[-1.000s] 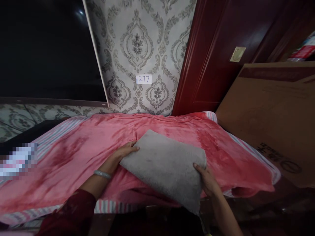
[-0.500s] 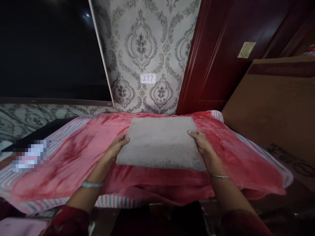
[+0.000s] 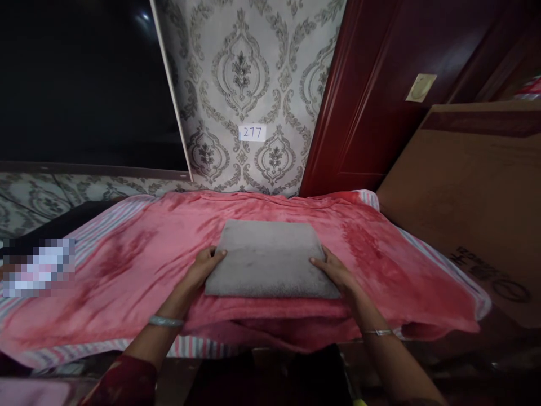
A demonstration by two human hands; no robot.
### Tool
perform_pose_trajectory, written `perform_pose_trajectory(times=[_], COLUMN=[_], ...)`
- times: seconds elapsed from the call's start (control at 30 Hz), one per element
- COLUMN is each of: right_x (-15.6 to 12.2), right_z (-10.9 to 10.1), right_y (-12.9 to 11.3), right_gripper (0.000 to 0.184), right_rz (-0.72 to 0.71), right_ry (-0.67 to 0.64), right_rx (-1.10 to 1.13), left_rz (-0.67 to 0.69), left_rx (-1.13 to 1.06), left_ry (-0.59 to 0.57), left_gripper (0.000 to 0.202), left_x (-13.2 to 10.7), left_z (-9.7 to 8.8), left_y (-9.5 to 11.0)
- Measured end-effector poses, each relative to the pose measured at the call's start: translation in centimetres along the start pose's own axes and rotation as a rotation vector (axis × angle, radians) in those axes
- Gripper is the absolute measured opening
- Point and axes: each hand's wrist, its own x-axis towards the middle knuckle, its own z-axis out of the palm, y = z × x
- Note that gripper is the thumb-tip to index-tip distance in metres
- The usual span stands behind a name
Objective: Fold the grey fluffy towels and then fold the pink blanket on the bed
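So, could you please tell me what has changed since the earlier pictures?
The grey cloth has turned from a slant, its near right corner dipping, to squared up with its near edge roughly along the front of the pink blanket. The left hand and right hand still hold its sides. The blanket and numbered card stayed put.

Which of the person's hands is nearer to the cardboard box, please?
Right: the right hand holds the right edge of the gray cloth, left of the cardboard box; the left hand holds the opposite edge, farther away.
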Motion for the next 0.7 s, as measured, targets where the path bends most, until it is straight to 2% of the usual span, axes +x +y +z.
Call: perform_pose_trajectory(times=[0.13, 0.37, 0.53, 0.7], right_x=[0.2, -0.7, -0.7, -0.6], right_z=[-0.2, 0.1, 0.0, 0.1], right_y=[-0.1, 1.8, 2.5, 2.9], right_gripper=[0.077, 0.071, 0.077, 0.074], right_rz=[-0.022, 0.04, 0.092, 0.105], right_ry=[0.018, 0.047, 0.032, 0.075], right_rx=[-0.032, -0.081, -0.044, -0.092], left_rz=[-0.059, 0.014, 0.06, 0.14], left_rx=[-0.092, -0.061, -0.03, 0.221], left_ry=[-0.015, -0.091, 0.002, 0.045], left_gripper=[0.057, 0.057, 0.056, 0.045], left_x=[0.2, -0.5, -0.6, -1.2], left_z=[0.0, -0.2, 0.0, 0.8], left_y=[-0.4, -1.0, -1.8, -1.5])
